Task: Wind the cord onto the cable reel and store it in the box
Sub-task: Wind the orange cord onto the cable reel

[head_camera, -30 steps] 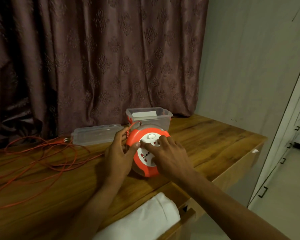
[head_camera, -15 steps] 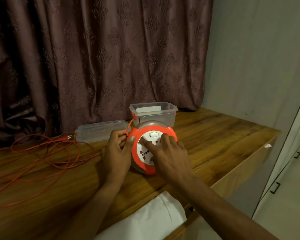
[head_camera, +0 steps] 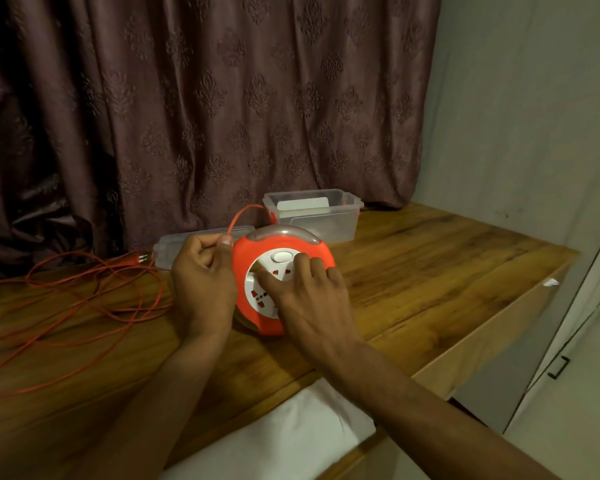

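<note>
- Head view: the cable reel [head_camera: 282, 279], round with an orange rim and a white socket face, stands tilted on the wooden bench [head_camera: 430, 271], near its middle.
- The left hand [head_camera: 201, 282] sits just left of the reel, its fingers [head_camera: 197, 247] curled, thumb and forefinger pinching the orange cord [head_camera: 240, 216] right at the reel's upper left edge.
- From that pinch the cord arcs up and toward the far right, ending near the left corner of the box [head_camera: 314, 216]; where it goes past that corner cannot be told.
- The right hand [head_camera: 309, 296] lies over the reel's white face, fingers spread and pressing on it; the fingertips reach the orange rim on the right, and the thumb points left across the sockets.
- The clear plastic box stands open just beyond the reel, by the curtain [head_camera: 205, 105], with something pale inside it.
- Its lid [head_camera: 174, 245] lies flat to the left of the box, partly behind the left hand.
- The rest of the cord lies in loose tangled loops on the left part of the bench, with the plug [head_camera: 140, 258] resting just left of the lid.
- A white cloth [head_camera: 291, 441] shows at the near edge, below the arms.
- A pale wall and cupboard doors stand on the right.
</note>
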